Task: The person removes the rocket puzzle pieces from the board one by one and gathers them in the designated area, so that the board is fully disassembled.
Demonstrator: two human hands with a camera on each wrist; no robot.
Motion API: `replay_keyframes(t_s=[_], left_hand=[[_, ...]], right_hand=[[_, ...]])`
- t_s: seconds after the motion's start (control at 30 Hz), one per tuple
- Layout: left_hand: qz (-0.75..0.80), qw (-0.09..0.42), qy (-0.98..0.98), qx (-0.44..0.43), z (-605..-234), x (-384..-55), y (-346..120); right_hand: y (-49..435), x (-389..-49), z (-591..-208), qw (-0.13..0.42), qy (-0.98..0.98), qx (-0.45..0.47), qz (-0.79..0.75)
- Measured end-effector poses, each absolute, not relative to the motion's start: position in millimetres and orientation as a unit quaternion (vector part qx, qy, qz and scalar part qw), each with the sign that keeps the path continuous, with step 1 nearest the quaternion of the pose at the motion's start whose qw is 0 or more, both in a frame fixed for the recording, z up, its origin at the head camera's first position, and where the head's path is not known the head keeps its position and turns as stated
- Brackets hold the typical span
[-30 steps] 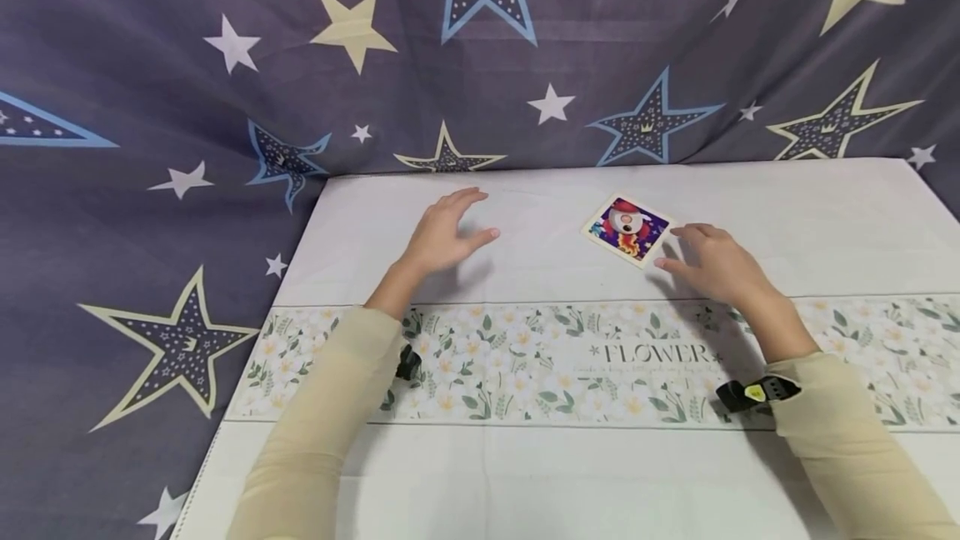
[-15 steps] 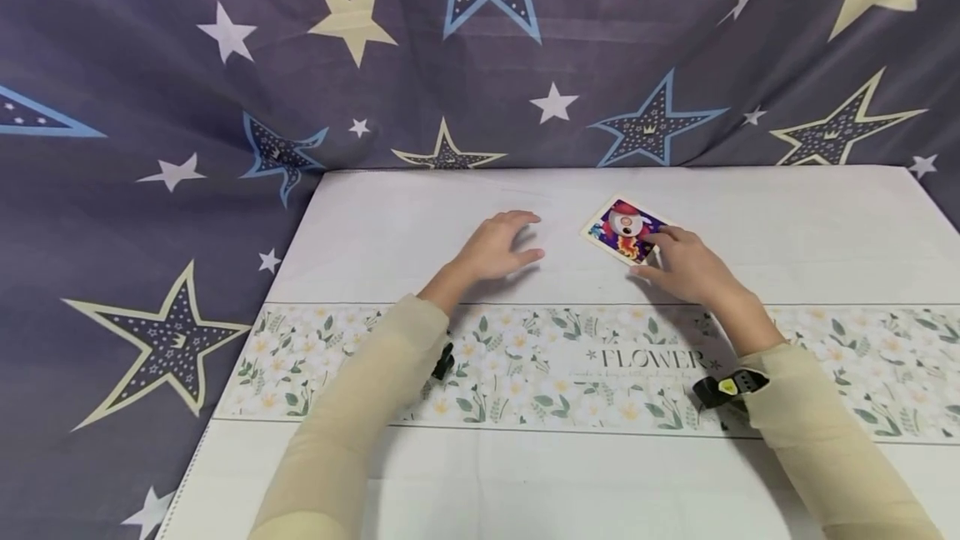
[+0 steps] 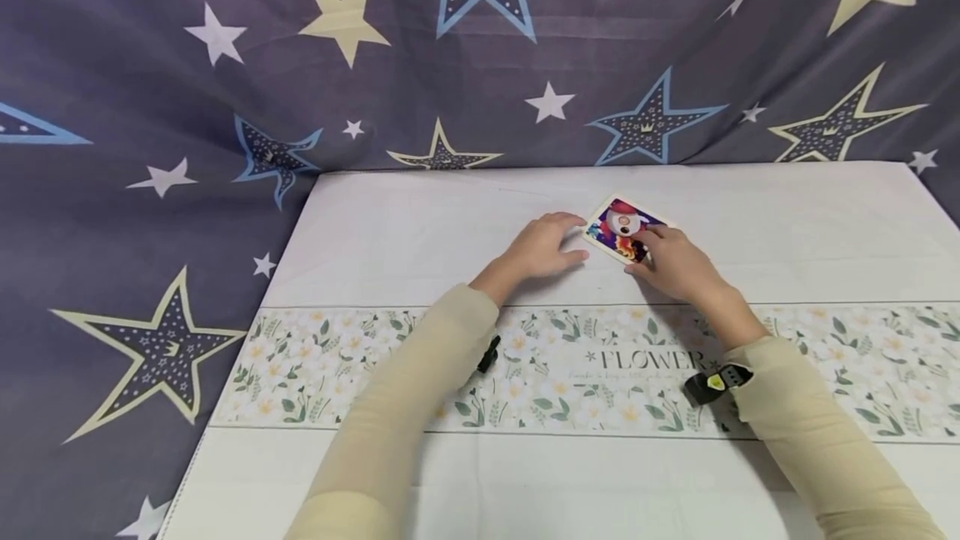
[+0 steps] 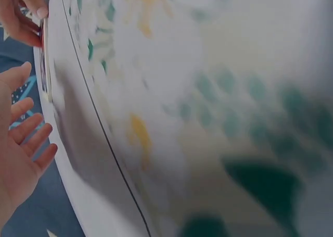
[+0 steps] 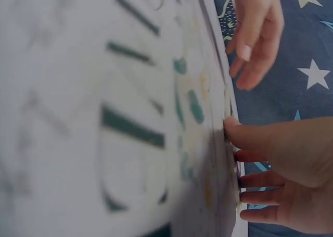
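A square picture card (image 3: 621, 222) with a pale border and a red-and-white cartoon figure on purple lies at an angle on the white part of the table. My right hand (image 3: 678, 265) holds its right corner, fingers over the printed face and thumb at the near edge, hiding that corner. At the card's left corner is my left hand (image 3: 542, 248), its fingers and thumb spread apart with nothing between them. The left wrist view shows the card (image 4: 46, 83) nearly edge-on, beside the left hand's spread fingers (image 4: 37, 140).
A floral printed band (image 3: 525, 373) with the word FLOWER crosses the white tabletop (image 3: 390, 232). Behind and to the left hangs a dark curtain (image 3: 480, 73) with stars. Each wrist wears a black strapped device (image 3: 712, 383).
My left hand has moved right across the table to the card's left corner. My right hand has shifted left onto the card's right corner. The card has stayed in place.
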State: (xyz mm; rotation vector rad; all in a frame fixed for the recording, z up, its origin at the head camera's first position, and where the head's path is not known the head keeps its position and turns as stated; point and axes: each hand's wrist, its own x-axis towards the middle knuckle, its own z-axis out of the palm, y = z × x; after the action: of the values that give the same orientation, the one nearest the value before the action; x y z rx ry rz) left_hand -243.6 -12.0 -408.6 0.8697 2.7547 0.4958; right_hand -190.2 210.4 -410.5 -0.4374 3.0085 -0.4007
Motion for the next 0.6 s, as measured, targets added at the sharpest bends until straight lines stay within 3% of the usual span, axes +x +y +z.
replay_keyframes(t_s=[0.17, 0.6], left_hand=[[0.167, 0.111, 0.930, 0.308, -411, -248, 5], [0.062, 0.098, 0.919, 0.378, -415, -269, 37]], right_hand=[[209, -188, -415, -0.025, 0.977, -0.162, -0.138], [210, -198, -421, -0.092, 0.967, -0.170, -0.168]])
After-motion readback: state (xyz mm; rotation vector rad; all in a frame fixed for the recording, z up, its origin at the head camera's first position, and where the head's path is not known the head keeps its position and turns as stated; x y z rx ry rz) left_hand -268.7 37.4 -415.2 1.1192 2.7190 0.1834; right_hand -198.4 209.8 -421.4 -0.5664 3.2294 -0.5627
